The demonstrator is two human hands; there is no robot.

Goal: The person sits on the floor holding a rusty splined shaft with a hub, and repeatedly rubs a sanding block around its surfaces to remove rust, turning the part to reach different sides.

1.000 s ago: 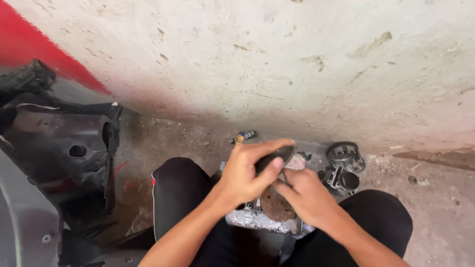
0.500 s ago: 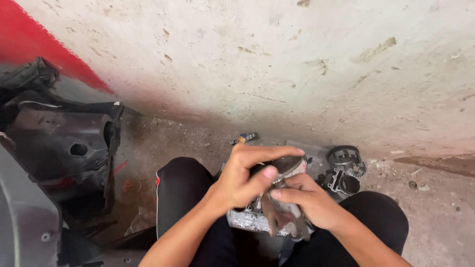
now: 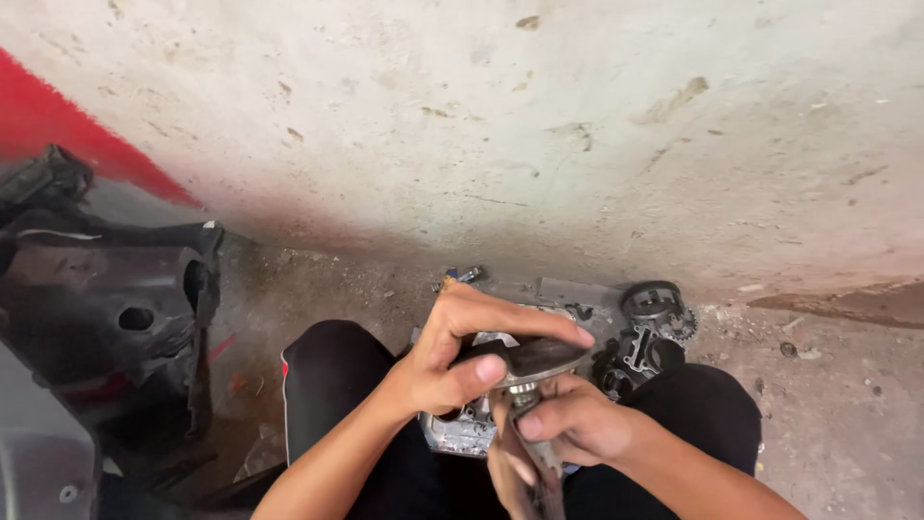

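The person sits on the floor (image 3: pixel 828 424) with both knees bent, in black trousers. Both hands are up in front, between the knees.

The left hand (image 3: pixel 452 356) holds a flat grey metal part (image 3: pixel 539 358). The thumb presses on the near edge and the fingers curl over the top, so this grip is pinching the metal part. The part sits level, like a little lid, just above the lap.

The right hand (image 3: pixel 568 429) is under it. Its fingers are curled tight around a thin metal tool (image 3: pixel 539 467) that points down toward the lap. The top of the tool meets the underside of the metal part at a small round nut-like bit. This grip is pressed together around the tool.

Under the hands, a silver engine piece (image 3: pixel 462 433) lies between the knees. Just to the right, near the right knee, there is a round gear (image 3: pixel 657 306) with teeth and a dark metal piece (image 3: pixel 635 354) beside it. They rest on the dirty floor near the wall (image 3: pixel 539 125).

On the left side lies a big black plastic cover (image 3: pixel 96 308) with a hole in it. A red stripe (image 3: pixel 58 125) runs across the pale wall above it.
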